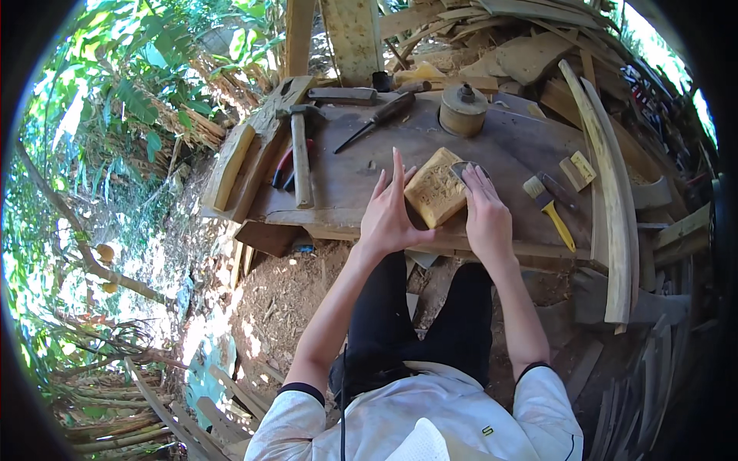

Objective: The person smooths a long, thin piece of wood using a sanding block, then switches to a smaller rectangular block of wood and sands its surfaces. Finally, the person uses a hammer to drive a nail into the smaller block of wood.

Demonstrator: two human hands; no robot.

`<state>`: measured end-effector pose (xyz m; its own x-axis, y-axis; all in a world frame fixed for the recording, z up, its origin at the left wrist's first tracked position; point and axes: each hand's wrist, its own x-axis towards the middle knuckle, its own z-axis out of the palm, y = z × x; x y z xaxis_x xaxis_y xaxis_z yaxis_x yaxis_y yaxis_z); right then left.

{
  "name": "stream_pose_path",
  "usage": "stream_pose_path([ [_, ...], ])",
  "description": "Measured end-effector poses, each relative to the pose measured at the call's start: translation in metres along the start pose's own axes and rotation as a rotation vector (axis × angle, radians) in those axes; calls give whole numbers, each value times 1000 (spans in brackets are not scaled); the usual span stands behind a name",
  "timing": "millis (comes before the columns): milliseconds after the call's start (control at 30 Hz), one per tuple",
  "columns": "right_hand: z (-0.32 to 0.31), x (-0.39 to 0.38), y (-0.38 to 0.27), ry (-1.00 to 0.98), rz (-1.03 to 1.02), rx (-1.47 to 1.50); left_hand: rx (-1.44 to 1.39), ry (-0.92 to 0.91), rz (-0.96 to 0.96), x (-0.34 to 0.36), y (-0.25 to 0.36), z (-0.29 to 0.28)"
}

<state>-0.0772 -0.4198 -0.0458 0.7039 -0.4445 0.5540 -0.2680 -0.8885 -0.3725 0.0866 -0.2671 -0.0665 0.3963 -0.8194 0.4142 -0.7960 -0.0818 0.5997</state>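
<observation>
A: What did my feed show between the wearer's hands?

B: A wooden block (432, 192), tan, roughly squared, its upper face pitted. I logged it at the near side of the wooden workbench (346, 184), turned with one corner toward the wearer. Resting or slightly lifted: I couldn't tell.

A: How did the fingers lie against it on the left?

B: The left hand (388, 223) stood at the block's left side, fingers spread and pointing away from the body, thumb wide of the index finger. The block's left corner faced that gap. The thumb tip reached the near corner; another fingertip showed beside the far-left edge. Whether either pressed the wood, I couldn't tell.

A: And the right?

B: The right hand (489, 215) came in from the other side, fingers close together, laid over a dark piece (459, 168) at the block's far-right edge. The fingers covered too much for me to name that piece. The thumb was hidden, so I couldn't judge the grip.

A: Nearby?

B: I noted a hammer (301, 165) to the left, red-handled pliers (283, 167) just beside it, a round lidded container (463, 115) beyond the block, and a yellow-handled paintbrush (557, 223) right of the right hand.
</observation>
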Motion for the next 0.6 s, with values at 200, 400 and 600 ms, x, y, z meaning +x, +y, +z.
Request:
stream_pose_path([
  [200, 7, -14, -26, -38, -115, 41, -7, 16, -6, 0, -3, -2],
  [400, 14, -13, -45, -107, -310, -1, -41, 44, -7, -1, -4, 0],
  [600, 23, 15, -33, -158, -215, -75, -34, 44, -25, 2, 1, 1],
])
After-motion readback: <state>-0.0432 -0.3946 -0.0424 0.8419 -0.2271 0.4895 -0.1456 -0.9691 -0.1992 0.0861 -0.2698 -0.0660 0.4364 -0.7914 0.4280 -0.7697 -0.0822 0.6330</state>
